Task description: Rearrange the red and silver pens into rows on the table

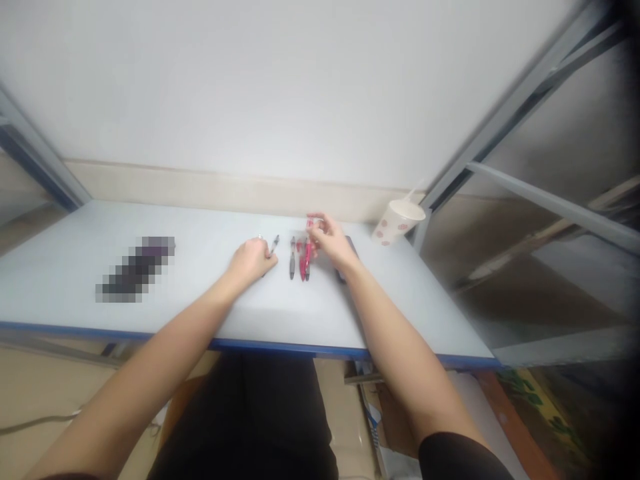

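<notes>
My left hand (251,260) is closed over the desk, and a grey-and-clear pen (275,245) sticks out between its thumb and fingers. More of what it may hold is hidden under the palm. To the right, my right hand (327,239) has its fingers curled round a red pen (309,250), which stretches toward me. Between the hands lies a pen with a grey grip (293,267). Just beside it, close to the right fingers, is another red pen piece (302,269), partly overlapped. Blur hides the finer details.
A dark phone-like object (351,248) lies partly under my right wrist. A white paper cup with red prints (397,223) tilts at the back right corner. On the left is a pixelated dark object (135,270). The white desk (200,230) has a blue front edge and metal frames either side.
</notes>
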Motion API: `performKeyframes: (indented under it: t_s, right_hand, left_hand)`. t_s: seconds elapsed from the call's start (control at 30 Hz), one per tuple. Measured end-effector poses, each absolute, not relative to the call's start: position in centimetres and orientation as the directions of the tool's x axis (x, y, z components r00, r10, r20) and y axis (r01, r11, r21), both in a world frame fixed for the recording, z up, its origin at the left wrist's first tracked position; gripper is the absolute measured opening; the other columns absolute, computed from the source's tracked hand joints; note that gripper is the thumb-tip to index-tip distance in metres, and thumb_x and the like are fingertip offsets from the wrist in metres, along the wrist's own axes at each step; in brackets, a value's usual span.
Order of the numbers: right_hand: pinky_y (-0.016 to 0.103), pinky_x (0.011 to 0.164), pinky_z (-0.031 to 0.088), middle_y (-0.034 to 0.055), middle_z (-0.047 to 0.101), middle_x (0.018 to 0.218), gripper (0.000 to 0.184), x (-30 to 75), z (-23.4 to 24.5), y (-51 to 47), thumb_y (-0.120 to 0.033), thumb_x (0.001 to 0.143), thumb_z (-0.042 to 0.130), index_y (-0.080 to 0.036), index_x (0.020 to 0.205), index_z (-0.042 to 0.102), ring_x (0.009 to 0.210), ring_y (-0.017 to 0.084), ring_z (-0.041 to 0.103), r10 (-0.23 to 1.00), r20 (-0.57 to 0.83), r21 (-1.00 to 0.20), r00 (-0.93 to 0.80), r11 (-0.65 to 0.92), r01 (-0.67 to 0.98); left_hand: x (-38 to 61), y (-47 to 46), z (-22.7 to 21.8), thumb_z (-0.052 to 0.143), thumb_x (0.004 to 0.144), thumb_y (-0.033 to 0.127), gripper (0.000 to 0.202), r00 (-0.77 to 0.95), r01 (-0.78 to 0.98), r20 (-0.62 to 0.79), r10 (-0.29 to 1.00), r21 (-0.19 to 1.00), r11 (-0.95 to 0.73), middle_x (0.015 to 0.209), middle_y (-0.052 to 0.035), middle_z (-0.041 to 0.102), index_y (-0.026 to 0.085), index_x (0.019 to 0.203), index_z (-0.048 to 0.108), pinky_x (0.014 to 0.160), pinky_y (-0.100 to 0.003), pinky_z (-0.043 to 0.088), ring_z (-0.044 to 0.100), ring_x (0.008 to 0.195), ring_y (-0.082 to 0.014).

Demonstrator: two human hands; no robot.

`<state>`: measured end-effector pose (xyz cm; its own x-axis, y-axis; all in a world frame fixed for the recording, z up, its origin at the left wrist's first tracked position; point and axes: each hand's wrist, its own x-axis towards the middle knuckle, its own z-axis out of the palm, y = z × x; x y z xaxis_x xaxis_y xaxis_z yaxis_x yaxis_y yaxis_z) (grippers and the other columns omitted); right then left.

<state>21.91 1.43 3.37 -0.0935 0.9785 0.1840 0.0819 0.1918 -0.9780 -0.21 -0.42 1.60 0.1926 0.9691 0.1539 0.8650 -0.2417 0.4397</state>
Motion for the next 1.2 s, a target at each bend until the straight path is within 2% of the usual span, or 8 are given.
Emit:
performKeyframes:
  t_s: [0.13,0.3,0.67,0.77,0.97,1.2]
  right_hand:
    - [0.03,0.048,0.048,-0.0092,0.05,0.074,0.052,21.87,3.49,1.36,-0.032,0.08,0.069,-0.027,0.128,0.05,0.051,0.012,0.051,0.98,0.18,-0.982,-0.081,0.184,0.049]
    - [0.029,0.047,0.045,-0.0085,0.048,0.075,0.04,21.88,3.42,1.33,-0.033,0.081,0.067,-0.026,0.117,0.052,0.051,0.011,0.05,0.976,0.208,-0.975,-0.06,0.212,0.071]
    - [0.03,0.048,0.046,-0.0091,0.05,0.074,0.044,21.7,3.54,1.11,-0.032,0.083,0.069,-0.028,0.122,0.048,0.049,0.011,0.05,0.977,0.191,-0.977,-0.09,0.198,0.074]
    - [0.03,0.048,0.045,-0.0085,0.05,0.072,0.037,21.64,3.61,0.99,-0.032,0.084,0.067,-0.027,0.116,0.05,0.05,0.012,0.05,0.975,0.196,-0.974,-0.099,0.206,0.098]
    - [0.03,0.049,0.047,-0.0089,0.05,0.073,0.036,21.67,3.42,1.2,-0.033,0.086,0.066,-0.027,0.116,0.048,0.05,0.012,0.05,0.978,0.195,-0.977,-0.077,0.2,0.075]
    - [0.029,0.051,0.049,-0.0088,0.05,0.074,0.04,21.56,3.7,0.8,-0.03,0.086,0.068,-0.028,0.121,0.048,0.052,0.012,0.052,0.979,0.188,-0.979,-0.083,0.193,0.067]
  left_hand:
    - [-0.31,-0.34,1.56,0.065,0.087,0.021,0.011,0.218,0.85,0.18,0.959,0.449,-0.277,0.09,-0.0134,0.071,0.019,0.076,0.065,0.074,-0.036,0.045,0.067,0.085,-0.0285]
    - [-0.44,-0.29,1.66,0.064,0.087,0.02,0.013,0.221,0.842,0.196,0.955,0.455,-0.289,0.089,-0.0121,0.07,0.02,0.074,0.062,0.076,-0.036,0.046,0.067,0.085,-0.0273]
    - [-0.7,-0.03,1.87,0.065,0.085,0.027,0.014,0.185,0.835,0.169,0.968,0.492,-0.246,0.084,-0.0113,0.073,0.02,0.073,0.064,0.071,-0.036,0.044,0.067,0.081,-0.0273]
    - [-0.75,0.01,1.93,0.065,0.084,0.027,0.016,0.175,0.821,0.165,0.971,0.52,-0.236,0.081,-0.0107,0.072,0.021,0.069,0.063,0.07,-0.036,0.044,0.066,0.078,-0.0268]
    - [-0.8,0.29,1.95,0.067,0.081,0.026,0.021,0.129,0.716,0.164,0.978,0.667,-0.206,0.067,-0.0054,0.069,0.023,0.063,0.057,0.067,-0.033,0.044,0.064,0.068,-0.0231]
    - [-0.88,0.18,2.45,0.064,0.08,0.027,0.023,0.053,0.504,0.149,0.987,0.85,-0.155,0.059,-0.0014,0.064,0.02,0.06,0.059,0.066,-0.029,0.046,0.061,0.06,-0.0175]
